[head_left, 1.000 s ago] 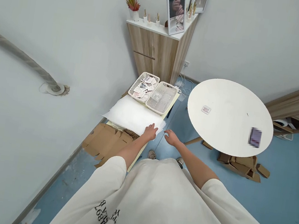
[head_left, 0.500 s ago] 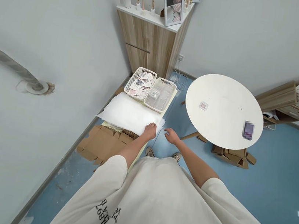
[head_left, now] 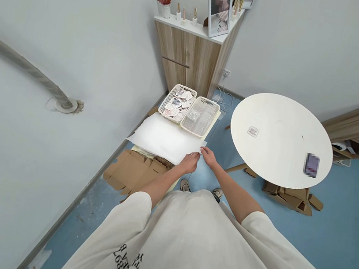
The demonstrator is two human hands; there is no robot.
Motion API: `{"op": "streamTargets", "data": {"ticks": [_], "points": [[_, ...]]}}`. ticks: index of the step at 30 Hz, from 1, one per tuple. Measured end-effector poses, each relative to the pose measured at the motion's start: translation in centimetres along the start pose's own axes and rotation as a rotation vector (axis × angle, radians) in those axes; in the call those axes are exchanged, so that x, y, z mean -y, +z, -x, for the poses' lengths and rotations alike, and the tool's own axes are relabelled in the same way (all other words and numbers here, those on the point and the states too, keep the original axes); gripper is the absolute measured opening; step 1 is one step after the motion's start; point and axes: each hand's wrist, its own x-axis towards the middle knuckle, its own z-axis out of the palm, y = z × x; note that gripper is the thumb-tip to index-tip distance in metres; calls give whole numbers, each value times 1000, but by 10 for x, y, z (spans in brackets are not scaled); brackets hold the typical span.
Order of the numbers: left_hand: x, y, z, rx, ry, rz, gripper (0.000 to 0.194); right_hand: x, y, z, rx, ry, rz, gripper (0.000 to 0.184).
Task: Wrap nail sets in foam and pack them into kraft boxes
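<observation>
A stack of white translucent sheets (head_left: 164,139) lies on a low pale yellow board (head_left: 212,123). My left hand (head_left: 189,162) is at the sheets' near edge, its fingers over the paper. My right hand (head_left: 208,157) is next to it, its fingertips at the sheets' right corner. Whether those fingertips pinch the paper is hard to see. Beyond the sheets stand a white basket of printed packets (head_left: 177,103) and a white basket of clear plastic packets (head_left: 200,117).
Flattened cardboard (head_left: 134,172) lies left of my body by the wall. To the right stands a round white table (head_left: 282,140) with a small packet (head_left: 252,131) and a blurred dark item (head_left: 311,165). Cardboard pieces (head_left: 287,197) lie beneath it, and a wooden cabinet (head_left: 190,60) stands behind.
My left hand has slid right along the sheets' near edge, toward my right hand and the corner. My right hand now reaches that corner. The view has shifted slightly.
</observation>
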Motion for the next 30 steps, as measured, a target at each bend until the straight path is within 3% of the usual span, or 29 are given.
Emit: {"op": "streamTargets", "data": {"ticks": [6, 13, 22, 30], "points": [[-33, 0, -8, -30, 197, 74, 48, -13, -32, 0, -147, 48, 164, 42], [-65, 9, -46, -35, 189, 63, 47, -47, -108, 7, -357, 49, 166, 43], [-123, 26, -135, 88, 160, -25, 50, -111, -207, -14, -473, 95, 64, 49], [-199, 36, -233, 139, 36, -93, 52, -179, -333, -48, -517, 192, -16, 60]]}}
